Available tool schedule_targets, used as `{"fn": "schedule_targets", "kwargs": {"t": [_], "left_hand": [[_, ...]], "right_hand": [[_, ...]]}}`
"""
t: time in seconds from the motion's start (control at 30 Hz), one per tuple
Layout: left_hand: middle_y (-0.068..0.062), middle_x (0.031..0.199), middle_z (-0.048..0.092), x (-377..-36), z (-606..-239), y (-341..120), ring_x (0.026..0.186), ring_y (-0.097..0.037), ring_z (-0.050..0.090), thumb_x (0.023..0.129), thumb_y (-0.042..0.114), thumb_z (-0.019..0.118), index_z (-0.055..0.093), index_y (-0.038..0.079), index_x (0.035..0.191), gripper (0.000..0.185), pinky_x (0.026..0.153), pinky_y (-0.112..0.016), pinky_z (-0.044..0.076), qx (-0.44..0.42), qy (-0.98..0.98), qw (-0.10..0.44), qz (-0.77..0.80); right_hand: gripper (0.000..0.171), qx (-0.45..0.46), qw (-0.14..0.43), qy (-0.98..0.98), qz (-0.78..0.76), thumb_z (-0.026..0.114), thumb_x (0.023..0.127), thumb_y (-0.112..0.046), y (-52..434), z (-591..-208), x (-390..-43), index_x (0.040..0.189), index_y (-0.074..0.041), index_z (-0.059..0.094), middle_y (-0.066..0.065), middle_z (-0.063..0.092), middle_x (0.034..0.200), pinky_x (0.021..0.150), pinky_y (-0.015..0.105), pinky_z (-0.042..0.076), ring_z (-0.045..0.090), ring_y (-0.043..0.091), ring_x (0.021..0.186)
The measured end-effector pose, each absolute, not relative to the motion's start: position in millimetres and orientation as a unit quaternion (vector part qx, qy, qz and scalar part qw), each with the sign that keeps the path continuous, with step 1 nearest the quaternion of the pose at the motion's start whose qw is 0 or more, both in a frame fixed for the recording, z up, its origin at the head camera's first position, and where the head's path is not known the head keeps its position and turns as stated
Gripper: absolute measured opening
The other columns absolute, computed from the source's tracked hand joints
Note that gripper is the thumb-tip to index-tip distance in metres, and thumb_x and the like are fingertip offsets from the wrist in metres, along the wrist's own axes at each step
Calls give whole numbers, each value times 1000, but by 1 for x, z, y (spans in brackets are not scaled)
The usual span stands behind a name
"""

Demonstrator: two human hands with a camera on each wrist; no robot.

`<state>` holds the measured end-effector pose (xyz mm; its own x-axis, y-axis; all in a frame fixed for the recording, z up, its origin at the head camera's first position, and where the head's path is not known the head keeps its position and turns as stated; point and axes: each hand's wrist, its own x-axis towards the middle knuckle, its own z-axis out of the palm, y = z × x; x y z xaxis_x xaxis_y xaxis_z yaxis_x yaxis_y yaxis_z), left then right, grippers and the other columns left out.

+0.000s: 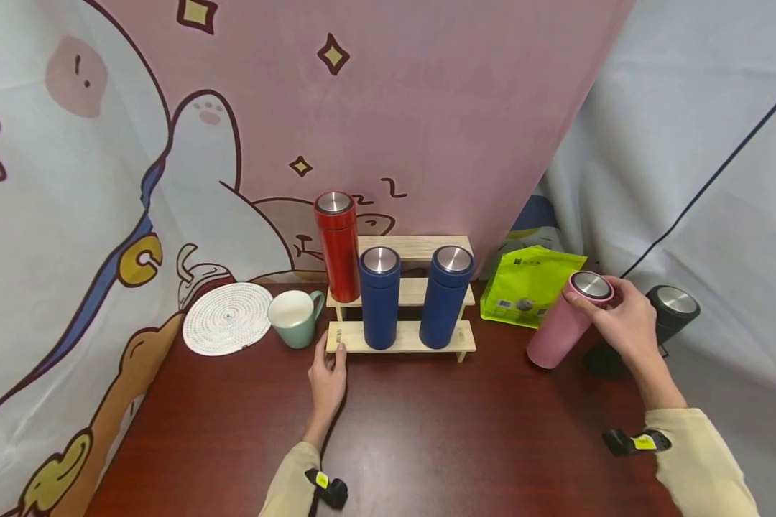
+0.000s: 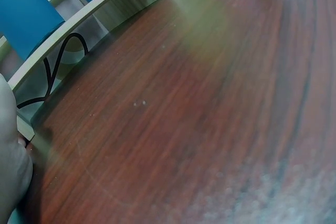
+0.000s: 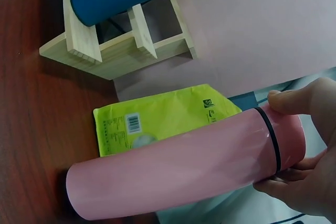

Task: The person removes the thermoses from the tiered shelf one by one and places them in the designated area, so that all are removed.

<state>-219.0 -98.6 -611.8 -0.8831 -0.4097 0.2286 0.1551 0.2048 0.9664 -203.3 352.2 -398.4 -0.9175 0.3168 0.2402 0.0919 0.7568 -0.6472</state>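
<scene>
A pink thermos bottle with a steel-topped lid is gripped round its top by my right hand; in the right wrist view the thumb and fingers lie on opposite sides of the lid. My left hand holds the left end of the lowest step of a wooden tiered rack, thumb at the front edge. On that step stand two blue thermos bottles, the left one and the right one. A red thermos bottle stands higher, at the rack's left end.
Behind the pink bottle stands a lime-green pouch. A dark thermos bottle is partly hidden by the right hand. Left of the rack are a mint-green mug and a round woven mat. Printed cloth hangs behind the brown table.
</scene>
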Motion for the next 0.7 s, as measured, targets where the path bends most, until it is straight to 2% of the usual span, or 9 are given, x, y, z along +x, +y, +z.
{"fn": "schedule_targets", "kwargs": {"t": [0.33, 0.53, 0.7], "left_hand": [[-17, 139, 63, -219, -610, -99, 120, -27, 64, 101, 18, 65, 54, 9, 146, 47, 98, -47, 55, 88, -741, 224, -627], [-17, 139, 63, -218, -610, -99, 119, -27, 65, 100, 19, 65, 54, 11, 146, 47, 99, -47, 55, 90, -741, 222, -628], [-16, 139, 63, -220, -611, -99, 120, -26, 65, 101, 20, 65, 54, 11, 146, 48, 99, -47, 55, 86, -741, 222, -628]], "right_hand": [[82, -134, 161, -920, 332, 73, 89, -50, 358, -409, -201, 142, 8, 48, 33, 58, 131, 71, 20, 36, 54, 42, 110], [83, -140, 161, -919, 331, 74, 88, -51, 362, -410, -202, 143, 6, 50, 31, 60, 130, 68, 20, 37, 54, 37, 107], [82, -129, 154, -922, 330, 75, 88, -50, 367, -408, -199, 142, 7, 50, 32, 59, 130, 68, 17, 36, 55, 39, 109]]}}
